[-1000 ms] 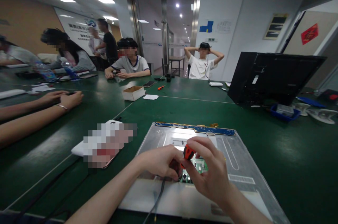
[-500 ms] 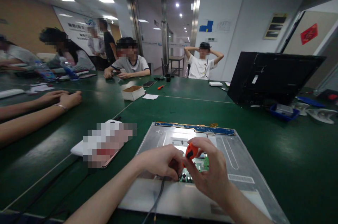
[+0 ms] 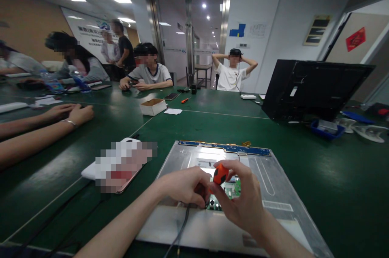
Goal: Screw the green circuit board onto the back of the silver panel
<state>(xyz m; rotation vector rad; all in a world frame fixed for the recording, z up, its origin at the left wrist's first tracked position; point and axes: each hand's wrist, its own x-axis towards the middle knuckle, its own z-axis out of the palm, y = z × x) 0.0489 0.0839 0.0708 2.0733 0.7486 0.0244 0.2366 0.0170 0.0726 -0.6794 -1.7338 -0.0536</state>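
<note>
We see a box (image 3: 153, 107) beside a paper (image 3: 173, 111), and a monitor (image 3: 316, 90) behind a blue tray (image 3: 327, 129).

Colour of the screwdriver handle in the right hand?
Orange-red with black patches on the screwdriver handle; shows best in the head view.

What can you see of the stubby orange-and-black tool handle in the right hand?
The stubby orange handle with black patches looks like plastic, rounded at the top. The right hand pinches it between thumb and fingers, over the metal-backed panel. Its lower end is hidden; whether the left hand touches it I cannot tell.
</note>
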